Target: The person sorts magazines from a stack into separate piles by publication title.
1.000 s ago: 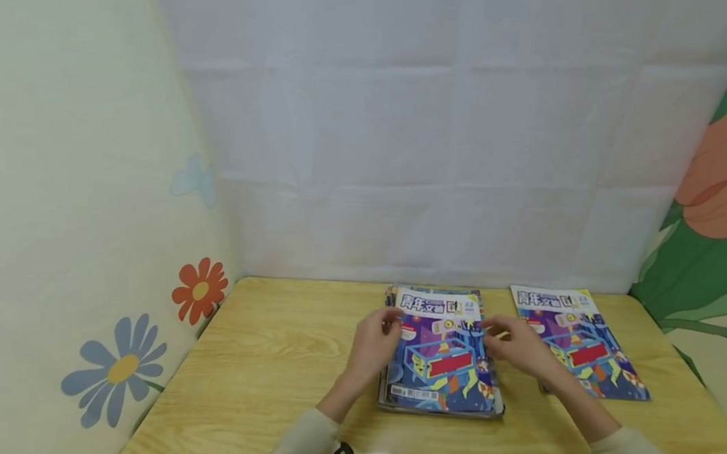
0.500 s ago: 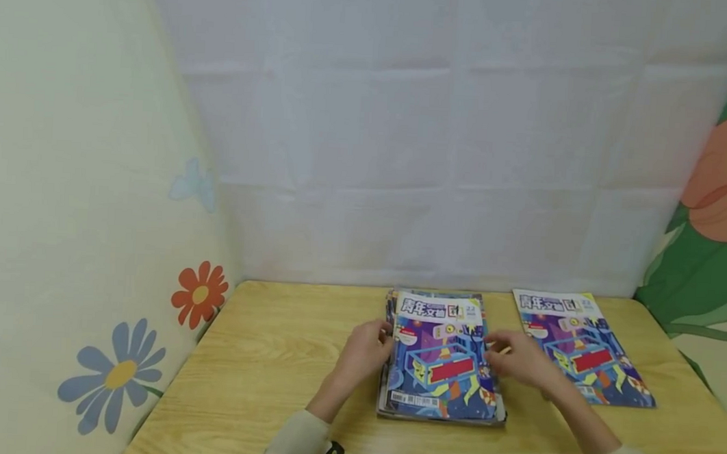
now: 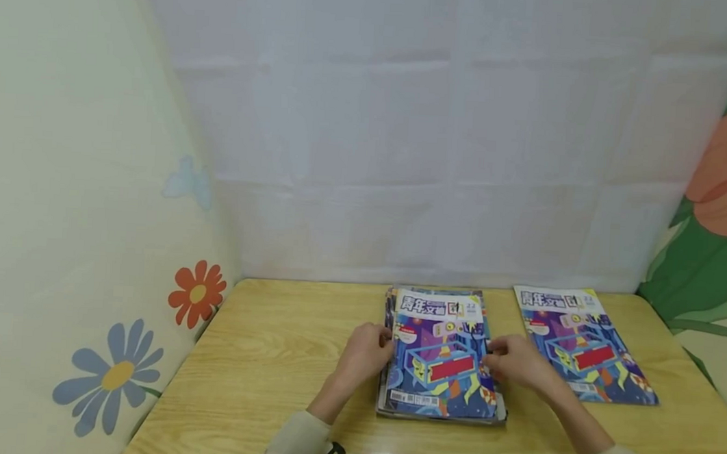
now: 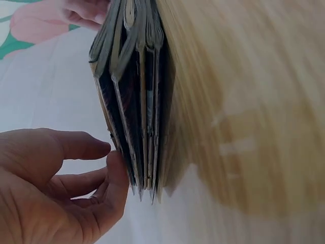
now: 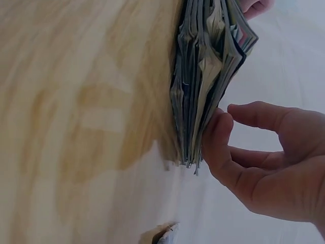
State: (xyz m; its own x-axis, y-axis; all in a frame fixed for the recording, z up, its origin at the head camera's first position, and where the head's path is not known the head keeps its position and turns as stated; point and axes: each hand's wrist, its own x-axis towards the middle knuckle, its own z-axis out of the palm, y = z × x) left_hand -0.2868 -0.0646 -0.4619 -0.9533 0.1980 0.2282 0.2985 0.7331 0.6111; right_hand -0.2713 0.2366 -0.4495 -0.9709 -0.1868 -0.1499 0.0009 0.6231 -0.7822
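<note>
A stack of magazines (image 3: 381, 412) lies on the table, topped by a purple-blue magazine (image 3: 439, 368) with a white title band. My left hand (image 3: 363, 354) is at the top magazine's left long edge, its thumb and bent forefinger close together there in the left wrist view. At the opposite edge, my right hand (image 3: 517, 358) has its thumb and forefinger in a similar pinch, seen from the side in the right wrist view. The lower magazines (image 5: 185, 91) fan slightly apart at their page edges. Fingertip contact is partly hidden.
Right of the stack lies another magazine (image 3: 585, 355) with the same cover, turned at a slight angle. The wood-patterned table (image 3: 270, 359) meets a white cloth backdrop (image 3: 355, 151) behind. A flower-printed wall (image 3: 91, 240) stands on the left.
Both hands have moved a little toward the near side along the top magazine's edges, their fingertips shifting lower on its sides. The stack and the separate magazine stay in place.
</note>
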